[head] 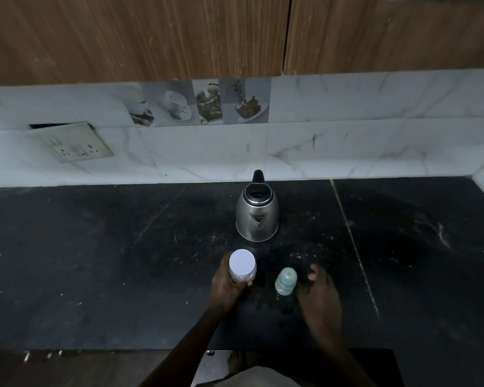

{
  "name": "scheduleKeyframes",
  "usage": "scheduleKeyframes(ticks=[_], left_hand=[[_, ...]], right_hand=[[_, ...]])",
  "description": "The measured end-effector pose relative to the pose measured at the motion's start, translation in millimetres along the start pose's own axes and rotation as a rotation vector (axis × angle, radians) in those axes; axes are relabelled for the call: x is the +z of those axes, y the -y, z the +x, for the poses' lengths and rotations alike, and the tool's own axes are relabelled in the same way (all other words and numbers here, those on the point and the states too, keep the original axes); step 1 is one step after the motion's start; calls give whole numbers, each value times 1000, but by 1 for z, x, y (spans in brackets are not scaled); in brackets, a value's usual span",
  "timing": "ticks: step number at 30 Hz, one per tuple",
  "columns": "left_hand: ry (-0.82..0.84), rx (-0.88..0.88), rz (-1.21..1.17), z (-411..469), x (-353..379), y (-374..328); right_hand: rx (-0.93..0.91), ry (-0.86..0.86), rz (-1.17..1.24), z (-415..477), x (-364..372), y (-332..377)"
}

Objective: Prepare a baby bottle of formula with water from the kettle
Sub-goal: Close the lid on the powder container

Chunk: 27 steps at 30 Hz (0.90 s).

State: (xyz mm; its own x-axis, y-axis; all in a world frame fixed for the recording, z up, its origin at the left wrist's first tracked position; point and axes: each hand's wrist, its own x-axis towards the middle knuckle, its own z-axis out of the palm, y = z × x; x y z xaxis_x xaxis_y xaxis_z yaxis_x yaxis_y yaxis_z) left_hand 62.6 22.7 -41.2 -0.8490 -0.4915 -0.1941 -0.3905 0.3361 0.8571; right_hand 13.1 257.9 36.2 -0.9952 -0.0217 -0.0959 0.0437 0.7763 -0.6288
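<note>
Bare forearms (185, 344); a pale beige garment (252, 377) (possibly shorts, dimly lit) shows at the bottom edge.

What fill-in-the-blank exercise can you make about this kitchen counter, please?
1. The left hand grips the jar with the ____ lid.
2. The right hand, holding ____, is beside the baby bottle.
3. The kettle stands ____ the jar and the baby bottle, nearer the wall.
Missing words: white; nothing; behind.
</note>
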Motion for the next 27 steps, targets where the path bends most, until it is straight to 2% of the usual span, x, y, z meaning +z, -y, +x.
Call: scheduleKeyframes(ticks=[4,9,19,27], left_hand=[[22,48,-16,21,0,1],[4,80,2,36,0,7],[28,145,38,54,-6,-1],[-22,144,7,64,-1,2]], right_hand=[[49,142,56,-2,25,-34],[49,222,121,-1,50,-32],[45,108,98,13,70,-19],[7,120,25,53,86,13]])
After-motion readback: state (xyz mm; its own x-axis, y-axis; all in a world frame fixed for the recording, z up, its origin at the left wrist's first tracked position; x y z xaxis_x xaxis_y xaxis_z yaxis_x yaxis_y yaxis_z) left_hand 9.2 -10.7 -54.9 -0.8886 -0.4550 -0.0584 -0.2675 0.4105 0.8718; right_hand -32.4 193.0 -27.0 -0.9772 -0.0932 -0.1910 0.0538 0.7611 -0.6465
